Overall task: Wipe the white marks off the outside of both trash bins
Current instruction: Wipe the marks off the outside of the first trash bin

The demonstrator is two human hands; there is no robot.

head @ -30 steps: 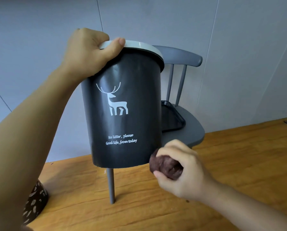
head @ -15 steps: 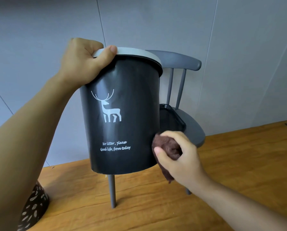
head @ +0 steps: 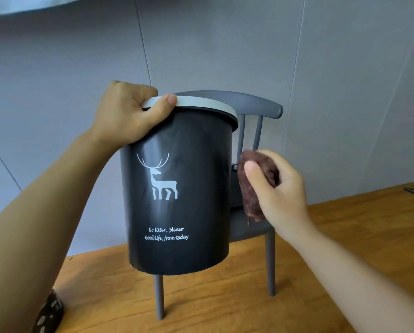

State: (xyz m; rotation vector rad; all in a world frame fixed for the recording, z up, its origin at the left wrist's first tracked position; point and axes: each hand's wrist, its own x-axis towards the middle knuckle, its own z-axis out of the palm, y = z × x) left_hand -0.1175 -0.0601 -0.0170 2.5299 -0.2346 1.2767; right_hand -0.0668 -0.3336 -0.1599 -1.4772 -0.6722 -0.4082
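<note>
Dark grey plastic, the bin (head: 179,188) hangs in the air in front of the chair (head: 254,109), its long axis near upright, the white rim up and the base tipped slightly toward the right. The left hand (head: 126,116) curls over that rim, thumb pressed on the outside. Just right of the bin's side wall, seemingly clear of it, the right hand (head: 280,186) pinches a bunched brown cloth (head: 251,188); wiping probably means moving it left onto the wall.
</note>
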